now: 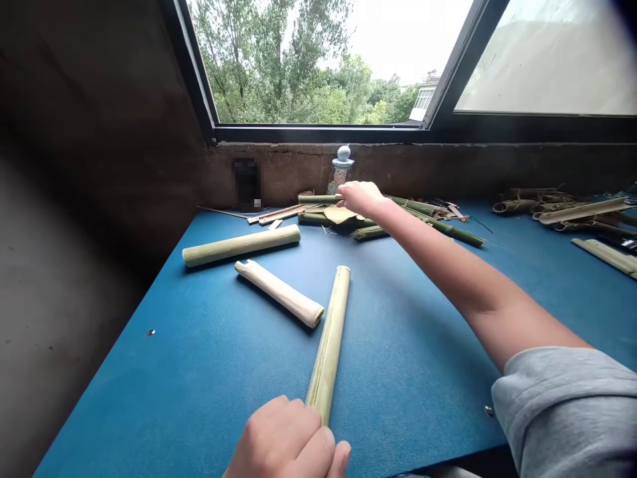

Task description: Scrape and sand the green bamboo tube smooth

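**Grey sleeve, bare hands**

Person wears a plain grey sweatshirt sleeve (562, 415) of thick, soft-looking fabric on the right arm. Right forearm (448, 272) bare past the sleeve edge. Right hand (361, 198) and left hand (283, 441) both bare.

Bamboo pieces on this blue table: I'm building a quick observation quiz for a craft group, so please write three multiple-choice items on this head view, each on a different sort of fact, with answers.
1. What does the left hand hold?
A. The window frame
B. A bamboo length
C. A ceramic ornament

2. What colour is the tabletop?
A. Grey
B. Red
C. Blue

3. The bamboo piece beside that length is:
A. Peeled pale
B. Still green-skinned
C. Charred black

Answers:
1. B, the fingers wrap its near end.
2. C, blue shows around the pieces.
3. A, its surface is off-white, without green skin.
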### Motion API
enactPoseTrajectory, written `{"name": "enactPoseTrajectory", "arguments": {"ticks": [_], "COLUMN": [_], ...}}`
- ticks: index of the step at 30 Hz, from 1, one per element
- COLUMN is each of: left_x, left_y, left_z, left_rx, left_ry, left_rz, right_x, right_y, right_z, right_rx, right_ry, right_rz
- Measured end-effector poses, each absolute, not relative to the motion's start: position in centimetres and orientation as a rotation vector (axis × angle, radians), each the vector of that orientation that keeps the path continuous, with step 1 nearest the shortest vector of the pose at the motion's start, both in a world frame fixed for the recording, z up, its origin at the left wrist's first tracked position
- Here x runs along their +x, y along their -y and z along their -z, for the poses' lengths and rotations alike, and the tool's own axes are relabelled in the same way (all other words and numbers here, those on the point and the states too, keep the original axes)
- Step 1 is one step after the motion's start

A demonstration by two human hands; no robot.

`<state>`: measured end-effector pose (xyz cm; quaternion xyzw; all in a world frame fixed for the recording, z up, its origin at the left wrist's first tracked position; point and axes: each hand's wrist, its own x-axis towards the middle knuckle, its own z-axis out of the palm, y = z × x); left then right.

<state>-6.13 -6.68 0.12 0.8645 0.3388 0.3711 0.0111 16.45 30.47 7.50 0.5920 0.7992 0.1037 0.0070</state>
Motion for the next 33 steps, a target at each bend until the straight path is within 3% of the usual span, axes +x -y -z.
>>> {"name": "enactPoseTrajectory", "arguments": {"ticks": [7,15,18,24,30,33], "left_x": [-6.4,-7.0,-6.9,-5.9,-2.8,0.1], "left_y": [7.0,6.8,6.2,5.3,5.6,5.8], "left_z": [-0.9,-1.1,-1.7,-2.3,0.1,0.2], "left_rx": [2.641,2.549,2.694,3.010,3.120,3.147], "left_ry": [-1.015,-0.923,-0.880,-0.619,-0.428,-0.485], "left_rz": [-1.131,-1.132,-0.891,-0.458,-0.697,-0.705], "right_x": [19.4,20.9,21.3,23.1,24.9,25.3], "right_y": [-31.6,-28.5,-24.8,-14.5,-9.5,-8.8], "right_z": [-5.8,-9.4,-10.7,-10.0,-4.7,-2.7], "right_rx": [1.909,2.110,2.083,1.560,1.129,1.180], "right_ry": [-2.429,-2.712,-2.888,-3.248,-3.530,-3.595], "right_rz": [-0.071,-0.198,-0.163,0.228,0.905,0.994]}}
